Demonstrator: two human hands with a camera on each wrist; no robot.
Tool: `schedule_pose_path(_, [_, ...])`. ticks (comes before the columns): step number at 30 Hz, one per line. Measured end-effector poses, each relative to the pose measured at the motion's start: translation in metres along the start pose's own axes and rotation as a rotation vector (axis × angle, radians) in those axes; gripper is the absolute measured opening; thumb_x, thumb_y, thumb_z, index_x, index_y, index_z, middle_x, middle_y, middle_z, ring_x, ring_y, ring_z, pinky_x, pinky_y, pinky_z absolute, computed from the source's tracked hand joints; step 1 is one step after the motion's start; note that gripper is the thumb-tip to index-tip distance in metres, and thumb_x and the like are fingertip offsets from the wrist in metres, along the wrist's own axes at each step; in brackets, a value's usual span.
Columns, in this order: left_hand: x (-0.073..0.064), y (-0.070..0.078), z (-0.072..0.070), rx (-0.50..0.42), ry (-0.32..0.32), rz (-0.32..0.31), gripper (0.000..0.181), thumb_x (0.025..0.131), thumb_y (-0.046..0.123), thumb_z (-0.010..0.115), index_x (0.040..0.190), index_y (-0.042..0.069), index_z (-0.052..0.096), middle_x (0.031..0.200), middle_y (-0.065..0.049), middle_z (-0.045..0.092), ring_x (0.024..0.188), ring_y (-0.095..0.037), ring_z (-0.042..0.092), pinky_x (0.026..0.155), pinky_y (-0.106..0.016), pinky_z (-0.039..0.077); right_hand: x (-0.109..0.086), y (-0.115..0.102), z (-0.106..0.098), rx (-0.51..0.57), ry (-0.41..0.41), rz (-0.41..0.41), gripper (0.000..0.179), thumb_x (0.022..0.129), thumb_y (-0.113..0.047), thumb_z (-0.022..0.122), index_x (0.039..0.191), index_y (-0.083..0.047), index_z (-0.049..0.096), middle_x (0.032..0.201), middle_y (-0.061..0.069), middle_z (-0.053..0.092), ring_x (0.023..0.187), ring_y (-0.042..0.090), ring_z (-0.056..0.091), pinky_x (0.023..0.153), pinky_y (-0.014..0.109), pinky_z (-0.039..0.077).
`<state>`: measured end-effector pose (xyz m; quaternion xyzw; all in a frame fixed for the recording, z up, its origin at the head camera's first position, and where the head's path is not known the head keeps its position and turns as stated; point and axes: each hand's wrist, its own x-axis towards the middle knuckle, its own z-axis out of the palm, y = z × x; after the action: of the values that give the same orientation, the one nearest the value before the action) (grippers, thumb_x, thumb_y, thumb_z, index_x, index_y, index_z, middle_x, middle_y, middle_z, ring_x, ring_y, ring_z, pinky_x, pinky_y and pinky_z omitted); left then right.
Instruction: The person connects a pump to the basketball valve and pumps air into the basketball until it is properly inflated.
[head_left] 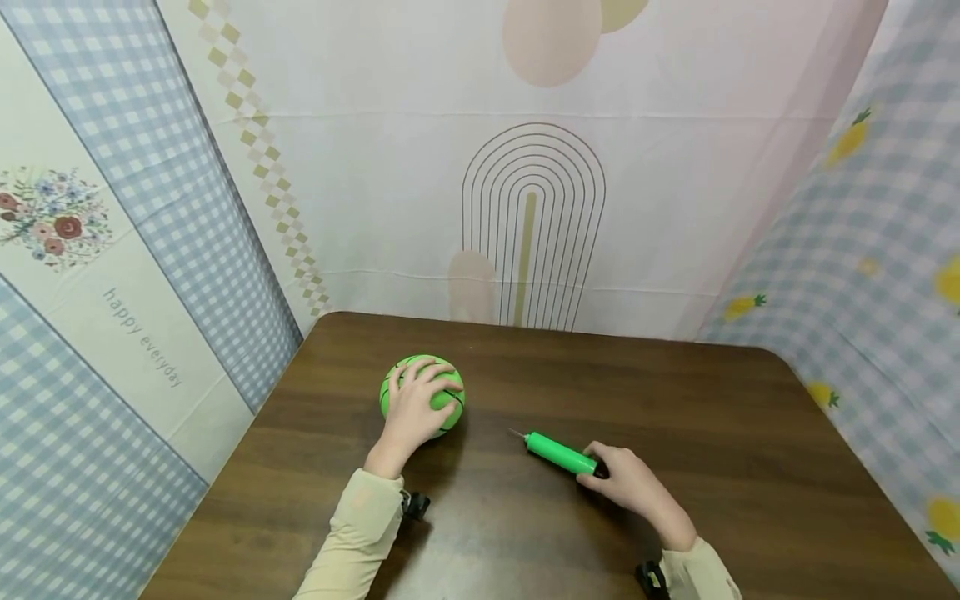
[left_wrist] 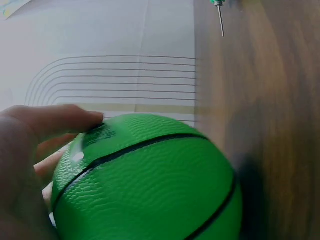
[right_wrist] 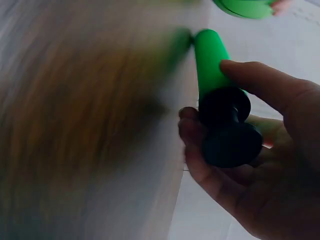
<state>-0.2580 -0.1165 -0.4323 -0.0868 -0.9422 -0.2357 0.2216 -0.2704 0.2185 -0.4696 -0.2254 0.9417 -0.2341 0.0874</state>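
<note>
On the table, to the left of its middle, is a small green basketball [head_left: 452, 402] with black seam lines. My left hand [head_left: 411, 411] grips it from above, fingers spread and bent over its top; the ball [left_wrist: 160, 180] fills the lower part of the left wrist view. In my right hand [head_left: 636, 482] is a green ball pump [head_left: 561, 454] with a thin metal needle [head_left: 515, 432] aimed toward the ball but apart from it. Thumb and fingers pinch the pump's barrel [right_wrist: 210, 57] near its black end; its black handle [right_wrist: 232, 145] appears pushed in almost fully.
The brown wooden table [head_left: 480, 533] has rounded far corners. Behind it hangs a white patterned cloth [head_left: 390, 200], with checked blue cloths on the left [head_left: 217, 275] and right [head_left: 847, 275]. Each wrist carries a black camera band.
</note>
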Motion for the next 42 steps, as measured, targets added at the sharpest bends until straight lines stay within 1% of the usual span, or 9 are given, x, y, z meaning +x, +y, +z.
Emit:
schedule_pose_path(7, [0.001,0.008,-0.009,0.025,-0.180,0.041,0.026,0.080,0.012,0.075,0.103,0.021,0.073,0.133,0.000,0.060,0.136,-0.027,0.039,0.112,-0.061,0.015,0.000,0.002,0.006,-0.109,-0.001,-0.004,0.027,0.076,-0.020,0.081,0.091,-0.009,0.061,0.076,-0.002,0.053,0.066,0.012,0.043,0.061,0.029,0.037])
schedule_pose_path(12, [0.001,0.010,-0.010,0.022,-0.196,0.021,0.025,0.080,0.010,0.075,0.103,0.019,0.073,0.135,-0.001,0.059,0.137,-0.027,0.038,0.114,-0.062,0.013,0.002,0.002,0.007,-0.127,0.012,-0.016,0.028,0.077,-0.021,0.081,0.093,-0.009,0.061,0.078,-0.002,0.053,0.067,0.011,0.043,0.062,0.029,0.037])
schedule_pose_path(18, [0.001,0.012,-0.008,-0.022,-0.155,0.045,0.026,0.079,0.007,0.075,0.102,0.018,0.073,0.137,-0.005,0.057,0.136,-0.028,0.040,0.114,-0.063,0.012,0.003,0.006,0.001,-0.130,0.019,-0.028,0.034,0.077,-0.022,0.081,0.102,-0.009,0.063,0.085,0.000,0.057,0.071,0.012,0.046,0.065,0.032,0.040])
schedule_pose_path(20, [0.001,0.013,-0.007,-0.051,-0.112,0.067,0.024,0.079,0.005,0.073,0.101,0.017,0.073,0.135,-0.006,0.058,0.135,-0.029,0.042,0.113,-0.063,0.011,0.002,0.008,-0.002,-0.135,0.011,-0.016,0.038,0.077,-0.025,0.081,0.105,-0.008,0.063,0.090,0.001,0.059,0.074,0.012,0.048,0.067,0.033,0.042])
schedule_pose_path(26, [0.003,0.019,0.001,-0.163,0.190,0.178,0.017,0.085,-0.002,0.065,0.093,0.011,0.074,0.117,-0.008,0.068,0.122,-0.030,0.055,0.111,-0.057,0.022,0.000,0.010,-0.016,-0.114,-0.017,-0.022,0.046,0.078,-0.033,0.080,0.112,-0.006,0.062,0.102,0.006,0.063,0.085,0.017,0.057,0.073,0.038,0.047])
schedule_pose_path(29, [0.003,0.025,0.006,-0.202,0.279,0.231,0.018,0.087,-0.004,0.062,0.092,0.009,0.074,0.110,-0.008,0.070,0.116,-0.028,0.059,0.108,-0.054,0.028,-0.002,0.009,-0.022,-0.102,-0.026,-0.032,0.048,0.079,-0.034,0.078,0.113,-0.005,0.062,0.107,0.008,0.064,0.091,0.021,0.061,0.077,0.042,0.049])
schedule_pose_path(32, [0.002,0.033,0.012,-0.216,0.294,0.263,0.019,0.087,-0.004,0.061,0.095,0.007,0.074,0.107,-0.008,0.071,0.113,-0.028,0.061,0.108,-0.052,0.032,-0.003,0.008,-0.026,-0.089,-0.031,-0.043,0.048,0.082,-0.035,0.076,0.115,-0.005,0.061,0.108,0.009,0.063,0.093,0.024,0.061,0.079,0.043,0.049])
schedule_pose_path(36, [0.001,0.042,0.020,-0.226,0.254,0.289,0.023,0.088,-0.005,0.058,0.100,0.007,0.074,0.108,-0.008,0.071,0.113,-0.026,0.061,0.109,-0.050,0.033,-0.004,0.008,-0.029,-0.054,-0.029,-0.042,0.047,0.086,-0.035,0.072,0.119,-0.004,0.059,0.113,0.011,0.062,0.098,0.028,0.062,0.081,0.045,0.050])
schedule_pose_path(42, [0.006,0.045,0.027,-0.194,0.233,0.317,0.021,0.087,-0.005,0.061,0.099,0.008,0.074,0.105,-0.006,0.072,0.110,-0.024,0.062,0.107,-0.051,0.036,-0.002,0.009,-0.031,-0.024,-0.019,-0.039,0.046,0.089,-0.033,0.069,0.121,-0.002,0.058,0.116,0.013,0.062,0.105,0.032,0.062,0.085,0.048,0.050])
